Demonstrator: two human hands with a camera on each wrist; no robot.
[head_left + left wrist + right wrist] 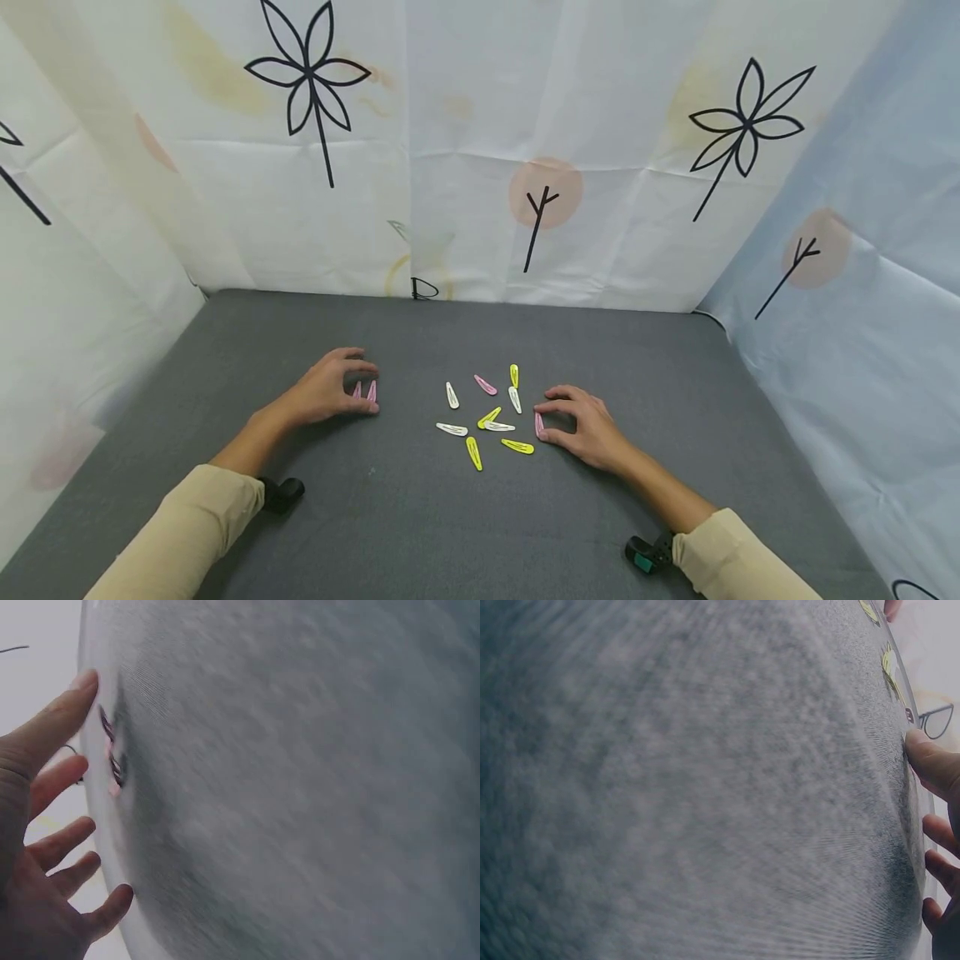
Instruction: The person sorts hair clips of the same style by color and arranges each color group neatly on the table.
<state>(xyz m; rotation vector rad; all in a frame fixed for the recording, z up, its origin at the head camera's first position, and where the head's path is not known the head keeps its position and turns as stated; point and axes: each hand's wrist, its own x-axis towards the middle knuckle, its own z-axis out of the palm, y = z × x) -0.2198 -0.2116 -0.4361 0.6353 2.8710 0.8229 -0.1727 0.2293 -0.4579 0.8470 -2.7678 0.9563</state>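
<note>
Two pink hair clips (371,392) lie side by side on the grey tabletop within the curve of my left hand (333,390). Its thumb and fingers are spread apart around them, and the left wrist view shows the clips (114,761) beyond the parted fingertips. On the other side, a pink hair clip (539,424) sits between the thumb and index fingertips of my right hand (588,429), which are right at its ends. In the right wrist view, that thumb (928,759) stands apart from the fingers.
Between the hands lie several loose clips: white ones (452,430), yellow ones (474,453) and one pink clip (485,385). A yellow clip (489,417) and a white clip (499,426) overlap. Patterned cloth (465,167) hangs behind the grey table (450,533) and along both sides.
</note>
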